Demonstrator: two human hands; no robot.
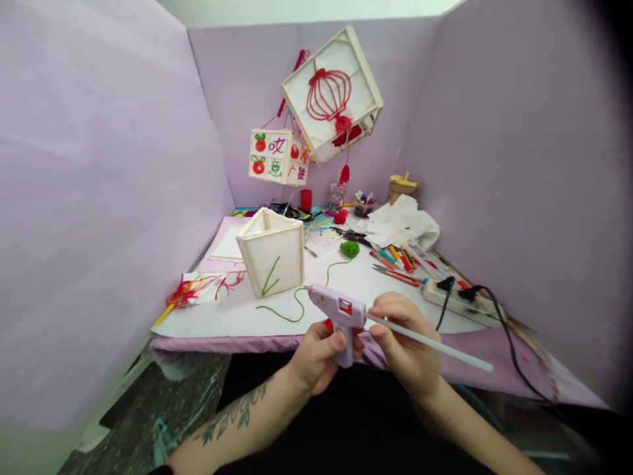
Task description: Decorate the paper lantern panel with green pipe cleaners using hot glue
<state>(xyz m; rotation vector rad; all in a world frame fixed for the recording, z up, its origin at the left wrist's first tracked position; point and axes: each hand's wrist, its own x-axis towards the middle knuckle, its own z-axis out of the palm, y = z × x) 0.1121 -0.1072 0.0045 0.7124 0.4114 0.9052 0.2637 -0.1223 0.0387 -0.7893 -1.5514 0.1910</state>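
Observation:
My left hand (314, 359) is closed round the handle of a pale purple hot glue gun (326, 300), whose nozzle points left. At the back of the gun, my right hand (410, 349) pinches a long translucent glue stick (457, 354); its free end sticks out to the right. Just beyond the nozzle stands a white three-sided lantern frame (277, 251) with green lines on its front panel. A green yarn strand (291, 320) curves over the table beside it, near the small green yarn ball (349, 249).
Orange-handled scissors (403, 276), markers (395, 256) and a power strip (462, 303) with black cords lie at the right. Red and yellow yarn scraps (185, 291) are at the left. Decorated lanterns (331, 99) hang above the back. Purple walls enclose the table (222, 323).

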